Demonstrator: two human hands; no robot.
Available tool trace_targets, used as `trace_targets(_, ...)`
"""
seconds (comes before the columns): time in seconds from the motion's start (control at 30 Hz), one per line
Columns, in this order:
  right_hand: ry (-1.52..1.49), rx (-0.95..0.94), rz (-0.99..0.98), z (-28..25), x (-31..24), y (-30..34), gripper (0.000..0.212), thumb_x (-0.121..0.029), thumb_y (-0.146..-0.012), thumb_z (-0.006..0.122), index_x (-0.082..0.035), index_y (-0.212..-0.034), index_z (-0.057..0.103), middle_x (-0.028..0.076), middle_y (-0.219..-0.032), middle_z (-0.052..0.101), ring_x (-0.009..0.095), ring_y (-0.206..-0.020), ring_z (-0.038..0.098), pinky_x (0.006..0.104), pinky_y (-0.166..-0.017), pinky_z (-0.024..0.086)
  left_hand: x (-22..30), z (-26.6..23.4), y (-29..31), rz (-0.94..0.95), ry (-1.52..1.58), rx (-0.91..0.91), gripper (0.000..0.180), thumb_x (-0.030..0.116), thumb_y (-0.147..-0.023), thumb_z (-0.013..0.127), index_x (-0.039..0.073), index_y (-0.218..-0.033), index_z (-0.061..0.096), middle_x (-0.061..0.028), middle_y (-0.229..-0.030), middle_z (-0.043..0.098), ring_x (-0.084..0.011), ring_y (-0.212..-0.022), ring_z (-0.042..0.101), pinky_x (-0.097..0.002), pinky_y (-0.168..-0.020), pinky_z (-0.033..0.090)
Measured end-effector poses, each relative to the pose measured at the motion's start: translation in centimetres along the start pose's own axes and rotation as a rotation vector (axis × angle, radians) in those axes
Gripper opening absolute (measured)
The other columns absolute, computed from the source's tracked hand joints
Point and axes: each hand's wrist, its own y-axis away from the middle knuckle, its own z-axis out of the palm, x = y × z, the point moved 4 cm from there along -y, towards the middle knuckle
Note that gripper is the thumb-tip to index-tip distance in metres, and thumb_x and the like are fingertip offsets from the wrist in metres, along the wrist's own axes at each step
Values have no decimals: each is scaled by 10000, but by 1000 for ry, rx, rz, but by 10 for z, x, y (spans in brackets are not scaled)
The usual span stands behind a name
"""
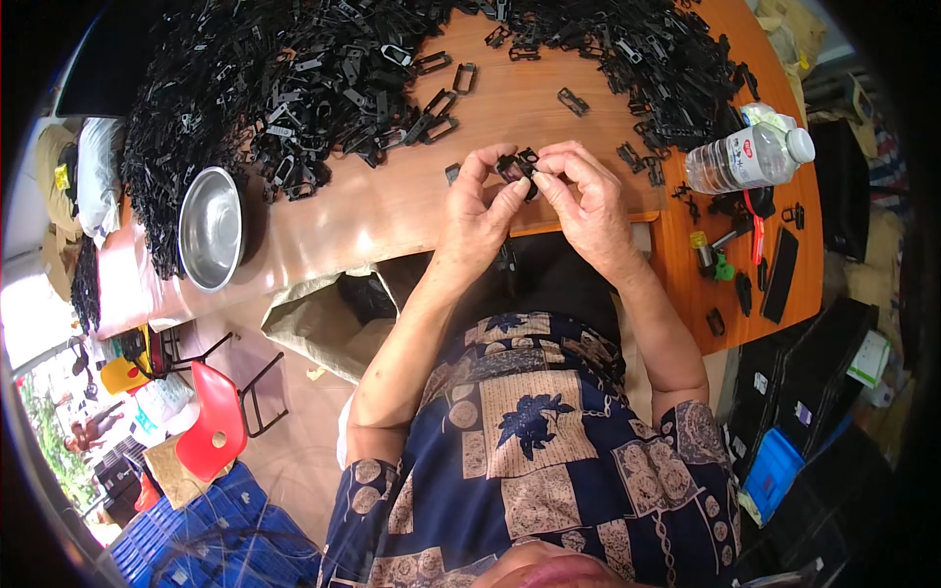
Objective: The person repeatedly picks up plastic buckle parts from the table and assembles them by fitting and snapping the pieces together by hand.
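Between both hands, just above the table's near edge, is a small black plastic frame-like part [516, 169]. My left hand [482, 201] pinches its left side with thumb and forefinger. On its right side, the thumb and fingers of my right hand [586, 201] close on the same part. The fingertips cover some of it, so its exact shape is hard to make out. A small dark piece [452, 173] lies on the table beside my left fingers. Beyond the hands, a few loose black frames [465, 78] are scattered on the wood.
Large heaps of black plastic parts [323, 88] cover the far left and far right of the wooden table [529, 98]. A metal bowl [212, 229] stands left. At right are a plastic bottle [745, 159], red-handled tool [758, 230] and black bar [780, 275]. An open sack [314, 318] hangs below.
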Motion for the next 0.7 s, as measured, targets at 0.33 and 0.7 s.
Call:
trace_targets(0.33,-225,-92,102,-8,1,-10,39,5,-888,571,42,-899,578,108,-940,576,186,-804,602,277,-680,493,-12,-10,-14,-117,178,-19,241,11,-868,648,13,-1042,481,-73,-984,576,-123,-771,625,-240,-703,526)
trace_targets(0.7,58,-176,2,-2,12,-25,76,17,-834,606,13,-905,578,120,-891,570,298,-788,602,357,-668,492,-12,-11,-38,-138,53,-13,234,71,-814,736,22,-923,534,-38,-797,625,-82,-646,594,-206,-558,494)
